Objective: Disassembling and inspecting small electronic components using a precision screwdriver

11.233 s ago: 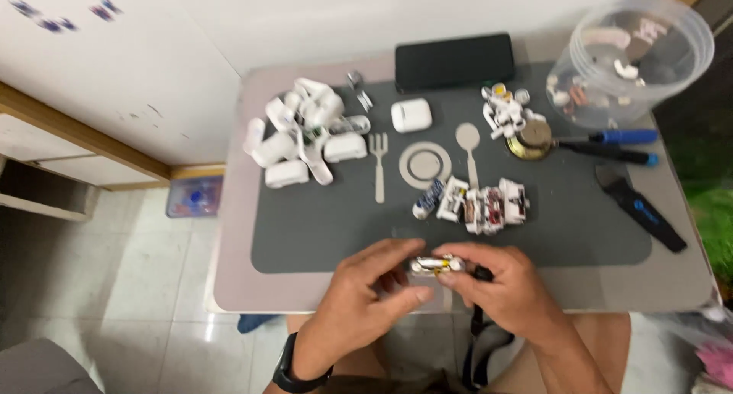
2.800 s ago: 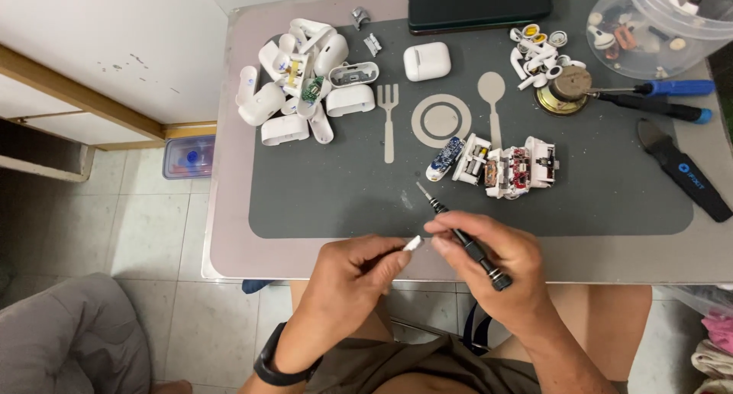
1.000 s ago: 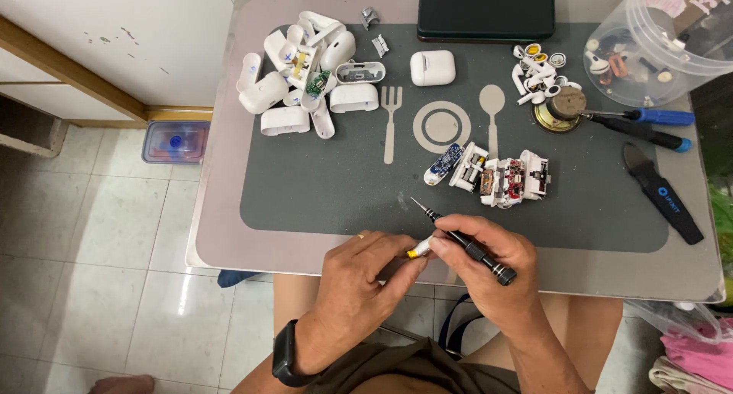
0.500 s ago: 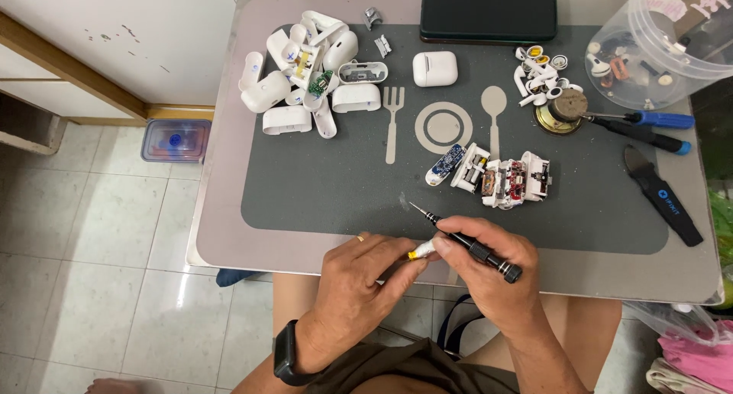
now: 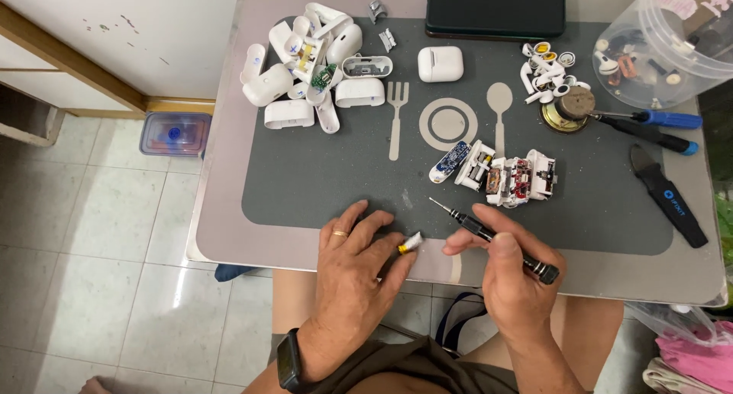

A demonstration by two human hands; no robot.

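Since the earlier frame the left hand has flattened, fingers pinching a tiny, light, fragile white part; right hand fingers grip the precision screwdriver.

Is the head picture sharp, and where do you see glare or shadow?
Head view: mostly sharp, even light from above; soft glare on the floor tiles and on the table rim; the left hand and right hand cast only faint shadows on the mat; the tub at the corner looks stretched.
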